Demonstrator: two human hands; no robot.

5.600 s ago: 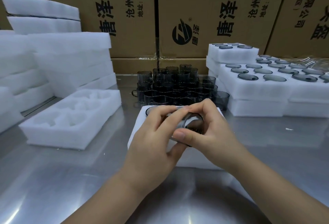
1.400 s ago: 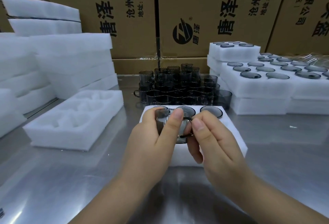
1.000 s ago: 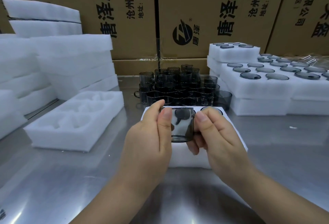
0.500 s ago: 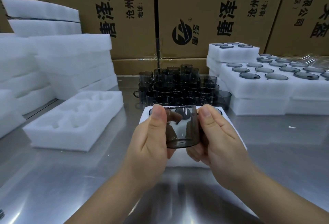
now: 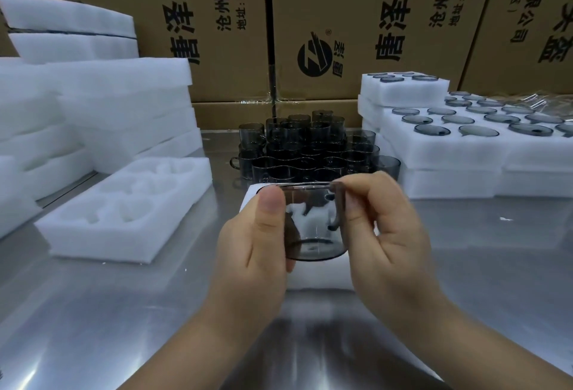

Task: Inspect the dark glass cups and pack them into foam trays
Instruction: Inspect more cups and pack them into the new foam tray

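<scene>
My left hand (image 5: 257, 243) and right hand (image 5: 384, 234) pinch the cup (image 5: 313, 222) upright above the tray (image 5: 319, 278); I'd rotate it slowly, scanning rim and handle.

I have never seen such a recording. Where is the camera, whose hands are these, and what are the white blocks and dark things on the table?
There is no machine here. The camera sits on a person's head and looks forward and down, so you see that person's own two hands. The left hand and the right hand together hold one dark glass cup upright, its handle toward the right hand, above a white foam tray. Behind it on the metal table stands a group of loose cups. At the left lies an empty foam tray with hollows for cups, in front of a stack of foam. At the right are filled trays with cups sunk into them. Cardboard boxes stand at the back.
</scene>
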